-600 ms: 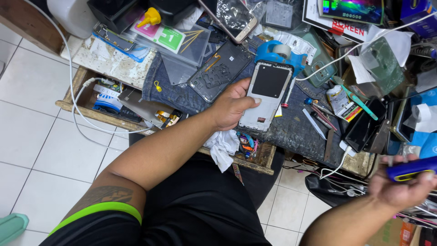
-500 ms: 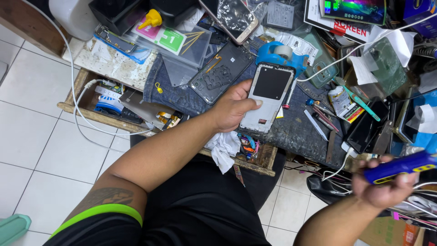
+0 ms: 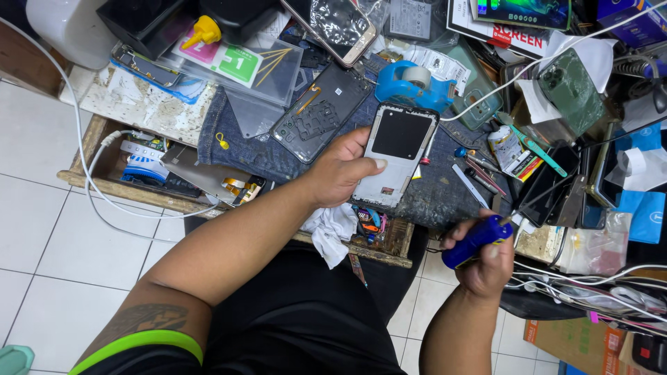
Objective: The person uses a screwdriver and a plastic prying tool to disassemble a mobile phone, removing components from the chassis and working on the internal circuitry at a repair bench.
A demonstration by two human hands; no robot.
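1. Head view: left hand wrapped around the white-framed phone chassis with a black rectangular inner panel, thumb across its left edge, fingers behind; chassis held tilted just above the dark blue denim cloth spread on the cluttered counter.
2. Right hand closed around the blue-handled screwdriver, held off the counter's near edge, low and right of the chassis, tip pointing up and right, away from the phone; not touching it.
3. Step in hand, as judged: phone gripped steady for work, tool picked up but not yet brought to it.
4. Next move likely calls for: turning the tip toward the chassis, lining it on a screw or seam near the lower end, keeping the left grip firm so the frame does not twist.
5. Look of the chassis: open-faced, no glass, white rim, dark matte rectangle filling the upper part, small parts and a bit of copper colour near the bottom; detail too small to read further.
6. Nearby: blue tape dispenser just beyond the top of the chassis, a black opened phone back to its left, white crumpled cloth under the left wrist, tweezers and small tools to the right.
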